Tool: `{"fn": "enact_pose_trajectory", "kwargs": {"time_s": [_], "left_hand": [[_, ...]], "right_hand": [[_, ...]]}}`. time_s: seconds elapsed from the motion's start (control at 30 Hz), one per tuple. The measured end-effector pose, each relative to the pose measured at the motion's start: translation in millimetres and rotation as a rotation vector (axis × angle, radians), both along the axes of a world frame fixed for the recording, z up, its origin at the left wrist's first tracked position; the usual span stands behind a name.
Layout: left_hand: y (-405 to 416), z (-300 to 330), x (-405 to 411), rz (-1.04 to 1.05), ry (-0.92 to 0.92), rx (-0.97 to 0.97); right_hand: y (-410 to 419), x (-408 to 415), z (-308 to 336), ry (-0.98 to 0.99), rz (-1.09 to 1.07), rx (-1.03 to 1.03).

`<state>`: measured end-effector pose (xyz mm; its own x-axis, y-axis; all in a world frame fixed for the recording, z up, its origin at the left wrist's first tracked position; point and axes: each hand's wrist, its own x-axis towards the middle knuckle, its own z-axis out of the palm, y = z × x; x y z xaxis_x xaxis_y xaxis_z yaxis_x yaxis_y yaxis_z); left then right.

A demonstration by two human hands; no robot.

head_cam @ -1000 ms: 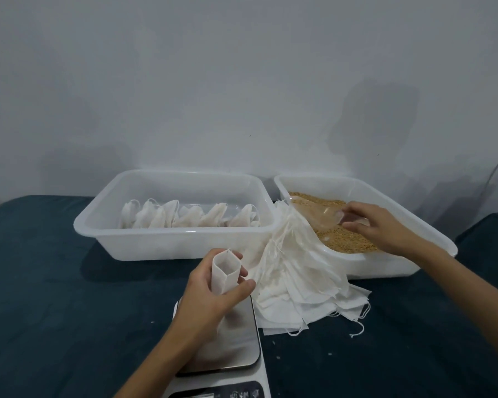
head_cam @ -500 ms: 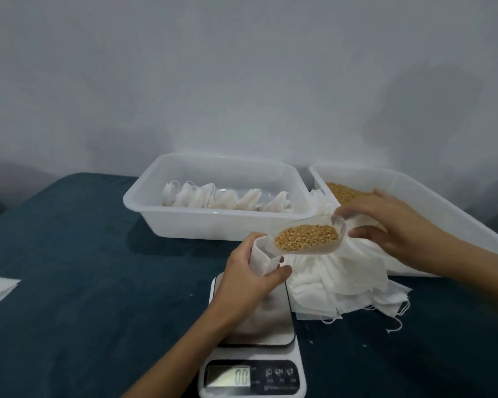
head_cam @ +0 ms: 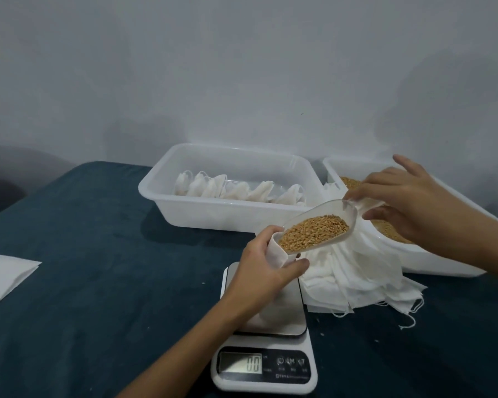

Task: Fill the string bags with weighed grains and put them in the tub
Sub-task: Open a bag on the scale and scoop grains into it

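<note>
Centre of the frame, and the clear scoop [head_cam: 325, 225] is loaded with golden grains [head_cam: 314, 232], its lip touching the mouth of a small white string bag [head_cam: 276, 251]. The left hand [head_cam: 263, 271] curls round that bag, thumb and fingers holding it open above the scale [head_cam: 266, 334], whose display at the bottom reads zero. The right hand [head_cam: 414, 205] pinches the scoop's handle between thumb and forefinger, the other fingers fanned out.

Here is the danger: the scoop's lip looks wider than the bag's mouth, so a quick tilt could send grains over the edge onto the scale plate and the dark tablecloth [head_cam: 98, 254]. The soft bag could also fold shut under the left hand's grip. And with the hand bearing the bag's weight, any reading would mislead.

Upper centre, the tub [head_cam: 213, 214] already holds a row of filled bags; right of it, empty bags [head_cam: 357, 277] lie heaped against the grain tub [head_cam: 431, 262].
</note>
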<state>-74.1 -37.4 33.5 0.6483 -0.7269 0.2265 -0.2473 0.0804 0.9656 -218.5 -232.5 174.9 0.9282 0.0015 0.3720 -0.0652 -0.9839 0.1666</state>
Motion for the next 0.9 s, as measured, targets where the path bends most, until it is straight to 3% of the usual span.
{"fn": "enact_pose_trajectory", "kwargs": {"time_s": [0.9], "left_hand": [[0.0,-0.3,0.0,0.006,0.017,-0.060]], "right_hand": [[-4.1,5.1,-1.5,-0.038,0.033,-0.133]]}}
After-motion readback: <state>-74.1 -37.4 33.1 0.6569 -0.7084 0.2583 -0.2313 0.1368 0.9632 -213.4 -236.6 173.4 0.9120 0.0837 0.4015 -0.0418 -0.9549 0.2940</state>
